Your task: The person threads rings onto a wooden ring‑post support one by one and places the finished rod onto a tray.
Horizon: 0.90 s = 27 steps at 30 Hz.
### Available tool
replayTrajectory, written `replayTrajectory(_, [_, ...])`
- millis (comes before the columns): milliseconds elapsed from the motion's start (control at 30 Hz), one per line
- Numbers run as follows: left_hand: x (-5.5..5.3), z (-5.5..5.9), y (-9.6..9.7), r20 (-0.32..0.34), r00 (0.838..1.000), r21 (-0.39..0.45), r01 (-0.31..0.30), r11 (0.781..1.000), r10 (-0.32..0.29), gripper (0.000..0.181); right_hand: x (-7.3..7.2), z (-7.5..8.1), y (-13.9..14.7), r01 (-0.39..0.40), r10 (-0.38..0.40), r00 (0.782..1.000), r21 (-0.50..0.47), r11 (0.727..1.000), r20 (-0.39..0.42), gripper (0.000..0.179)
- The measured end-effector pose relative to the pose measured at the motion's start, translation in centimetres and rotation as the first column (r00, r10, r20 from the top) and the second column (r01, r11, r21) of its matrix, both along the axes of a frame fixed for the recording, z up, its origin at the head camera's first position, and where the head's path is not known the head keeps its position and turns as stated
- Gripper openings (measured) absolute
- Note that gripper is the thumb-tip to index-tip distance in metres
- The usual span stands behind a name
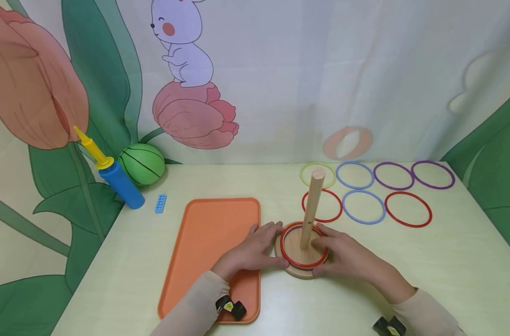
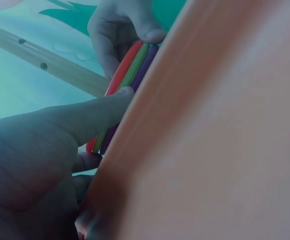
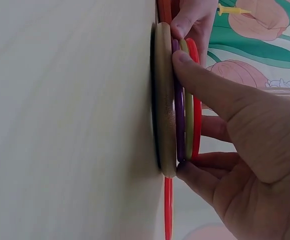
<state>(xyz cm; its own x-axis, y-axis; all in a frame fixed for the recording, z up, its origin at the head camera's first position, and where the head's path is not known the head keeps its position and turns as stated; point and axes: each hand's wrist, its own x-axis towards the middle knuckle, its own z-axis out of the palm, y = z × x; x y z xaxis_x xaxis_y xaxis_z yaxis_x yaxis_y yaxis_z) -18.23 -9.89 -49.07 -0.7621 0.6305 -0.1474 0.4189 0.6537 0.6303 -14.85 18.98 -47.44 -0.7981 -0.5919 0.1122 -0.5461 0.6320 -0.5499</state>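
A wooden ring-toss stand has a round base (image 1: 302, 274) on the table and an upright peg (image 1: 312, 210). Around the peg lie three stacked rings: a purple ring (image 3: 180, 115) at the bottom, a yellow-green ring (image 3: 188, 120) between, and a red ring (image 1: 301, 265) on top. From the left, my left hand (image 1: 255, 249) holds the stack's edge with thumb and fingers, its wrist over the orange tray. My right hand (image 1: 349, 256) grips the opposite edge, its thumb against the rings in the right wrist view. Some fingertips are hidden behind the rings.
An orange tray (image 1: 214, 233) lies left of the stand. Behind and right are several loose rings, including a red ring (image 1: 430, 208) and a purple ring (image 1: 453, 176). Far left sit a green ball (image 1: 143, 163), a blue-yellow pump (image 1: 121, 184) and a blue toy brick (image 1: 160, 204).
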Motion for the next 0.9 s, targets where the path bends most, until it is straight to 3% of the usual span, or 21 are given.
replayTrajectory(500, [-0.15,-0.14,0.22,-0.001,1.000,0.040,-0.016,0.999,0.016,0.089,-0.16,-0.48,-0.02,0.079,-0.076,0.995,-0.038,0.996,0.070,0.045])
replayTrajectory(900, [-0.09,-0.10,0.21,0.018,0.999,0.042,-0.036,0.998,0.035,0.086,-0.08,-0.45,0.04,0.057,-0.051,0.996,-0.075,0.996,0.079,0.054])
